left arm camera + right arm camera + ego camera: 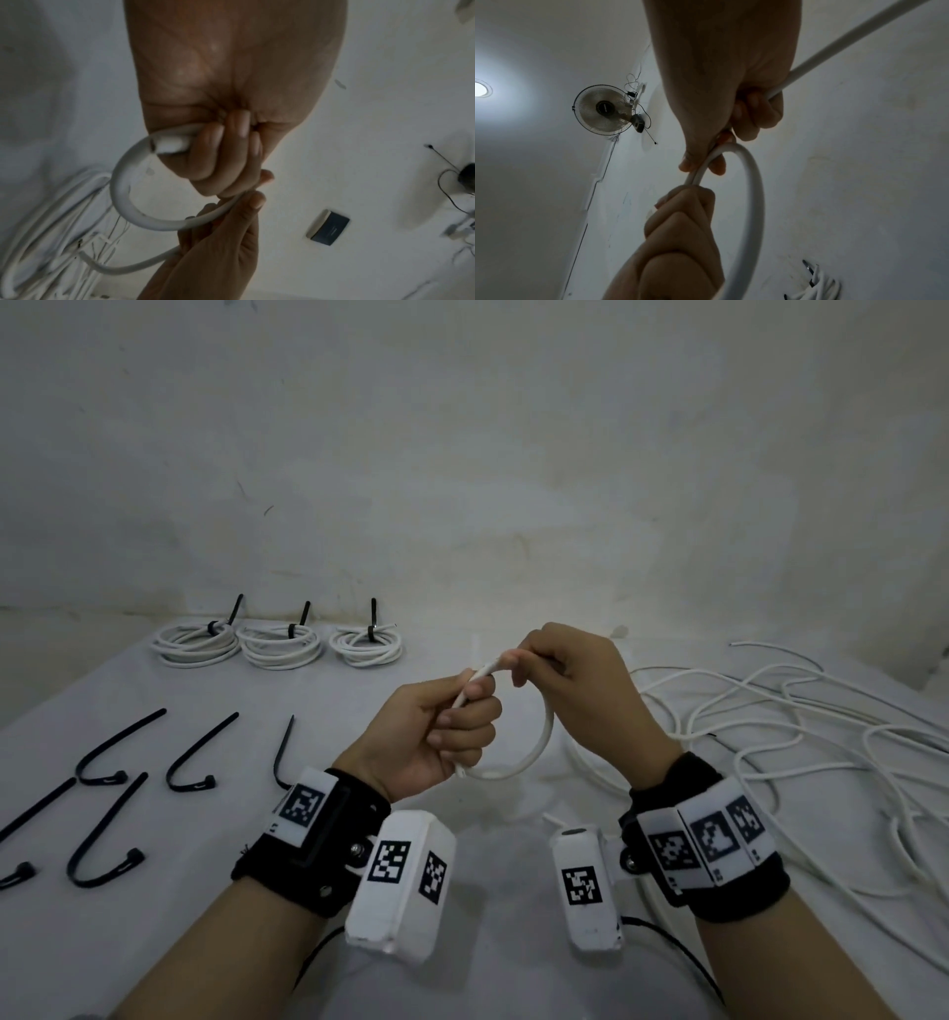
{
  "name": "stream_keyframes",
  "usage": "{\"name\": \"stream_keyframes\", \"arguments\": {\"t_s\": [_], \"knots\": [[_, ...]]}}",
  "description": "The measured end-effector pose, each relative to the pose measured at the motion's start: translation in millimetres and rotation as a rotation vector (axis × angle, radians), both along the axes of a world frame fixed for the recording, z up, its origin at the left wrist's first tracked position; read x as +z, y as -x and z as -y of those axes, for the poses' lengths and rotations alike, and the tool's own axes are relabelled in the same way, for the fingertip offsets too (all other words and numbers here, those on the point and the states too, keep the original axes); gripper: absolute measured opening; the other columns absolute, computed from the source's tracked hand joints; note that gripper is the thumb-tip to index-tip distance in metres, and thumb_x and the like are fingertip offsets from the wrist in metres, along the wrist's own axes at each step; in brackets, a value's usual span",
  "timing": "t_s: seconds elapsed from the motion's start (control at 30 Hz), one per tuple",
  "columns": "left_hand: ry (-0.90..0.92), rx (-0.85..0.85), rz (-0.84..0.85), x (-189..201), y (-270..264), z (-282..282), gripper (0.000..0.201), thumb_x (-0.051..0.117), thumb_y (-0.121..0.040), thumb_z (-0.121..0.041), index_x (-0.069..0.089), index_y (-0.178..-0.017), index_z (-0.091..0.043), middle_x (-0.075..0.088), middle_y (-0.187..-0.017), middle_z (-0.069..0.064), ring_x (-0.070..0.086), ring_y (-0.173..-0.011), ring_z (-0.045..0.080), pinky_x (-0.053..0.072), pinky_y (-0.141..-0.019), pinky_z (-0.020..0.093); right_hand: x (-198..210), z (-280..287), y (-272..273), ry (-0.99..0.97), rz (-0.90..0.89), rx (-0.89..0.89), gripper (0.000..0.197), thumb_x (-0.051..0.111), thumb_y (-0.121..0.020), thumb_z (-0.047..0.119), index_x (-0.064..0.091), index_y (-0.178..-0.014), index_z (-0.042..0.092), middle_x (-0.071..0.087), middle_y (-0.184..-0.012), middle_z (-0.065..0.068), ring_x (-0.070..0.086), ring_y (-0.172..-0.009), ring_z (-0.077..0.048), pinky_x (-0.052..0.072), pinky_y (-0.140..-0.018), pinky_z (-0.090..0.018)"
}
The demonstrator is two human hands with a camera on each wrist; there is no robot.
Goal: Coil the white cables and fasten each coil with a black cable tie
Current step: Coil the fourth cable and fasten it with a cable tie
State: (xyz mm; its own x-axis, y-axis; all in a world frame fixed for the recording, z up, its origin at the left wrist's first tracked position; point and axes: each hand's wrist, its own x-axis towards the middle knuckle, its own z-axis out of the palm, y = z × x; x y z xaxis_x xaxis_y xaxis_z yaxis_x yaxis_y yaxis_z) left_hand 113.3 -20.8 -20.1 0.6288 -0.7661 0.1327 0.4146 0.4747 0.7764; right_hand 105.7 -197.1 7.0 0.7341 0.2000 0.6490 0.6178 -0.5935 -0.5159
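Looking down over a pale grey table surface [154, 942] backed by a scuffed whitish wall [462, 454]. Holding a thin white cable [547, 731] in the air above the near middle of the surface, bending it into one small open loop. Gripping the cable's cut end with the left hand [436, 737], fingers curling round it, thumb lying along the top. Pinching the same cable just beyond with the right hand [580, 680], thumb and forefinger closing on it, remaining fingers curling round the strand passing through the palm. Trailing that strand down toward a loose tangle of white cables [770, 711] sprawling along the right edge. Showing three finished white cable coils [280, 652] side by side along the far edge, toward the left corner, each cinched by a black cable tie [292, 629] with its tail sticking up. Showing five loose black cable ties [205, 739] near the left edge, each bending into a hook, one partly hiding behind the left wristband. Catching, from the right wrist, a wall-mounted fan [603, 111] and a glowing ceiling light [480, 88].
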Motion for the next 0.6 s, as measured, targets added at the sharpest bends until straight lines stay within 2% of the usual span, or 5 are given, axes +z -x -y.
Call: {"name": "stream_keyframes", "arguments": {"t_s": [0.2, 0.3, 0.37, 0.53, 0.6], "knots": [[0.029, 0.126, 0.022, -1.4, 3.5, 6.2, 0.032, 0.039, -0.088, -0.025, 0.050, -0.059, -0.019, 0.021, -0.048, -0.009, 0.012, -0.040, 0.006, 0.021, -0.037, 0.015, -4.4, -1.3, 0.5, -0.111, 0.082, -0.028, 0.023, 0.064, -0.090, 0.024, 0.065, -0.070, 0.013, 0.048, -0.057, 0.009, 0.045, -0.057, -0.006, 0.031, -0.057, -0.013], [0.255, 0.070, -0.026, -2.8, -6.1, -2.2, 0.035, 0.035, -0.094, -0.024, 0.055, -0.068, -0.013, 0.024, -0.054, -0.006, 0.020, -0.042, 0.008, 0.026, -0.039, 0.018, -2.0, 13.4, -0.9, -0.054, 0.068, -0.049, 0.012, 0.058, -0.094, 0.021, 0.058, -0.085, 0.013, 0.048, -0.057, -0.001, 0.043, -0.055, -0.015, 0.031, -0.051, -0.018], [0.426, 0.037, -0.058, 0.1, -13.5, -16.0, 0.033, 0.032, -0.098, -0.019, 0.055, -0.079, -0.006, 0.030, -0.058, -0.001, 0.028, -0.047, 0.011, 0.029, -0.046, 0.024, -2.9, 32.1, -2.5, 0.029, -0.004, -0.032, 0.003, 0.052, -0.097, 0.017, 0.050, -0.095, 0.017, 0.052, -0.063, -0.011, 0.048, -0.058, -0.020, 0.038, -0.055, -0.026], [0.591, 0.135, -0.042, 9.4, -22.7, -50.3, 0.024, 0.041, -0.098, -0.011, 0.055, -0.080, -0.001, 0.038, -0.058, 0.005, 0.030, -0.049, 0.014, 0.031, -0.049, 0.028, -8.3, 77.8, -7.2, 0.234, -0.072, -0.060, 0.029, 0.043, -0.098, 0.008, 0.038, -0.104, 0.036, 0.057, -0.074, 0.004, 0.055, -0.065, -0.009, 0.041, -0.060, -0.014], [0.597, 0.224, -0.045, 11.1, -23.8, -53.6, 0.020, 0.051, -0.093, -0.010, 0.056, -0.074, -0.005, 0.044, -0.054, 0.005, 0.027, -0.045, 0.010, 0.032, -0.044, 0.025, -6.5, 82.1, -7.8, 0.296, -0.072, -0.084, 0.026, 0.043, -0.098, 0.010, 0.043, -0.109, 0.033, 0.056, -0.075, 0.006, 0.057, -0.065, -0.009, 0.044, -0.062, -0.017]]}}
